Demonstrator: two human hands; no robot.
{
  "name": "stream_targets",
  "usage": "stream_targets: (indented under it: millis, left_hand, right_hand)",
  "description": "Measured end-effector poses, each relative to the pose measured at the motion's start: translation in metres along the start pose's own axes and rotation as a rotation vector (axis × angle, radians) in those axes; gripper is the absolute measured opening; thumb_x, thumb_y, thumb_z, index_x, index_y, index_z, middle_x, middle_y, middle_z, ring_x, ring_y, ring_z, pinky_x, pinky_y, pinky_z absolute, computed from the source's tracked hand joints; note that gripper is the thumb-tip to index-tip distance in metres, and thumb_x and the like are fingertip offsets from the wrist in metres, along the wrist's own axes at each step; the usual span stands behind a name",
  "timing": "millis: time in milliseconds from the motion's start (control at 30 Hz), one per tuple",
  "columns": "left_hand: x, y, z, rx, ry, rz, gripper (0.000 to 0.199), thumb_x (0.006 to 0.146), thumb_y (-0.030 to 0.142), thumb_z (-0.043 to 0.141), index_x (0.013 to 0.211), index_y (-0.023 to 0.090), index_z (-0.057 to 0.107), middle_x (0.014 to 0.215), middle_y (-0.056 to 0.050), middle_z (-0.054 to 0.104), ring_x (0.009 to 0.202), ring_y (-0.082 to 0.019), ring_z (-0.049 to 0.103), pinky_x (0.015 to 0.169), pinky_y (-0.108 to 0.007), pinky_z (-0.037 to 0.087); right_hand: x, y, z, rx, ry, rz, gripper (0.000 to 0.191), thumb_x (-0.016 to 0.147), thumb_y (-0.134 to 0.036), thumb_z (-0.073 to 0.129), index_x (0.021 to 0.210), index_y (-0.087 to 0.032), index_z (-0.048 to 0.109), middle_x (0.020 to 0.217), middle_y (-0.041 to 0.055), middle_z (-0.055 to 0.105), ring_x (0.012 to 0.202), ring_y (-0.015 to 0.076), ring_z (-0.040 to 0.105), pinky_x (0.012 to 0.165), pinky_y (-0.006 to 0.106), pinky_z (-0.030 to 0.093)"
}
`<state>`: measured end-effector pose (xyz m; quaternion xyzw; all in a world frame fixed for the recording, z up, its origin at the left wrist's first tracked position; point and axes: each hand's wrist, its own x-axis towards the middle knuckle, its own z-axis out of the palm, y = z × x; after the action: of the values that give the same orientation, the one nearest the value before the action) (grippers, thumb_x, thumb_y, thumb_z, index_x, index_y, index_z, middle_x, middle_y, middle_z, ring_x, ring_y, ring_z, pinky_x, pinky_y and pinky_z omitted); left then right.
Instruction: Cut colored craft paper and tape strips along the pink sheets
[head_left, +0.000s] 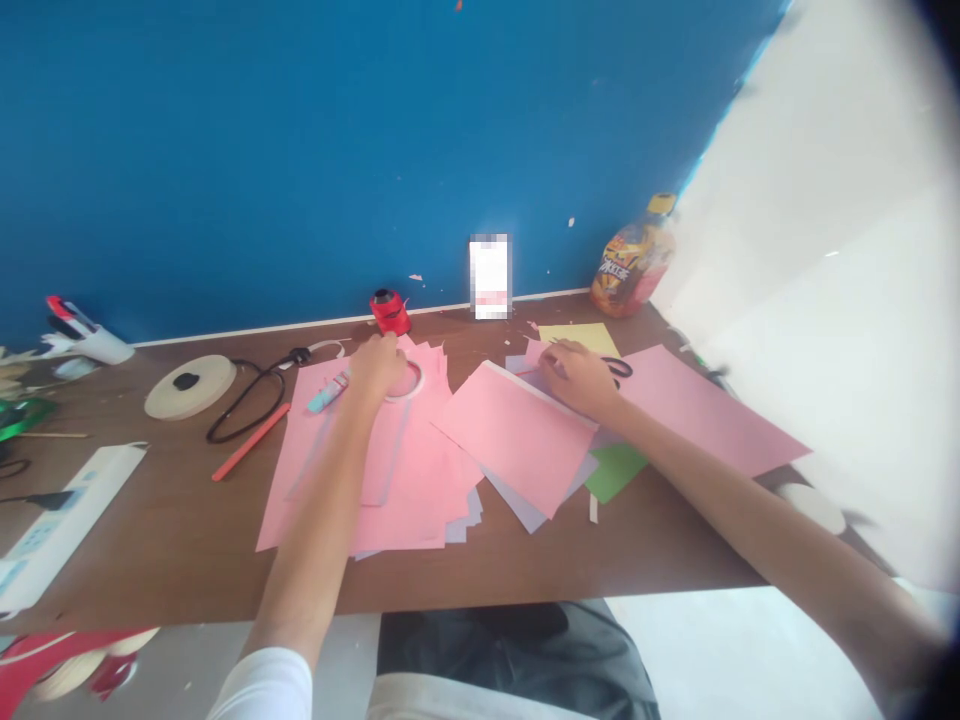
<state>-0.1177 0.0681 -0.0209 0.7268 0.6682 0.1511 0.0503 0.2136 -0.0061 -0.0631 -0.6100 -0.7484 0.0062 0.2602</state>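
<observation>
My left hand [376, 366] is closed at the edge of a roll of tape [415, 382], its fingers bent over the rim. Beneath them lies a stack of pink paper [420, 460], with a light-blue glue stick [328, 393] beside my wrist. My right hand [579, 378] has curled fingers at the top of a pink sheet with a white strip [517, 430]; what they pinch, if anything, is hidden. Black scissor handles [619, 370] show just right of that hand. Lilac sheets [517, 502] and a green sheet [616, 470] stick out underneath.
A red object [390, 312], a phone-like bright screen [490, 277] and a bottle [634, 258] stand along the blue wall. On the left are a cream tape reel [190, 388], a black cable [232, 430], an orange stick [251, 442], a power strip [75, 520] and a pen cup [105, 345].
</observation>
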Motion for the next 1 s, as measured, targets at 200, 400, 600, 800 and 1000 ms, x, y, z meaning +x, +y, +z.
stream_targets:
  millis: [200,400,600,800,1000]
  left_hand:
    - [-0.027,0.066,0.042,-0.284,-0.047,0.322,0.033,0.097,0.025,0.039,0.118,0.018,0.063,0.119,-0.014,0.064,0.114,-0.028,0.057,0.099,-0.042,0.042]
    - [-0.043,0.081,0.068,-0.330,-0.064,0.429,0.025,0.095,0.027,0.044,0.109,0.019,0.064,0.121,-0.010,0.062,0.117,-0.026,0.053,0.104,-0.042,0.038]
    - [-0.038,0.075,0.062,-0.500,-0.053,0.514,0.018,0.095,0.034,0.049,0.092,0.020,0.059,0.108,-0.007,0.064,0.104,-0.022,0.056,0.095,-0.037,0.041]
    - [-0.036,0.073,0.059,-0.751,-0.143,0.378,0.022,0.092,0.039,0.053,0.085,0.019,0.059,0.080,-0.001,0.062,0.074,-0.015,0.053,0.070,-0.029,0.041]
    - [-0.032,0.068,0.059,-0.972,-0.290,0.360,0.030,0.089,0.044,0.058,0.101,0.017,0.067,0.104,-0.008,0.070,0.097,-0.019,0.062,0.085,-0.030,0.046]
  right_hand:
    - [-0.024,-0.019,0.012,-0.075,-0.156,-0.205,0.039,0.095,-0.046,0.049,0.118,-0.019,0.065,0.118,0.0147,0.061,0.105,0.0308,0.053,0.091,0.045,0.040]
    - [-0.026,-0.020,0.016,0.079,-0.156,-0.206,0.020,0.094,-0.035,0.051,0.101,-0.021,0.063,0.114,0.0110,0.063,0.104,0.0283,0.051,0.094,0.043,0.041]
    - [-0.026,-0.025,0.001,0.344,-0.201,-0.101,0.019,0.090,-0.016,0.047,0.094,-0.024,0.063,0.105,0.0058,0.071,0.097,0.0224,0.061,0.087,0.037,0.047]
    - [-0.027,-0.030,-0.012,0.314,-0.229,0.015,0.025,0.094,-0.026,0.050,0.110,-0.024,0.069,0.093,0.0023,0.076,0.081,0.0189,0.067,0.068,0.030,0.046]
    - [-0.028,-0.019,0.000,0.182,-0.096,-0.049,0.029,0.096,-0.022,0.044,0.104,-0.022,0.073,0.105,0.0051,0.077,0.093,0.0219,0.069,0.074,0.032,0.048]
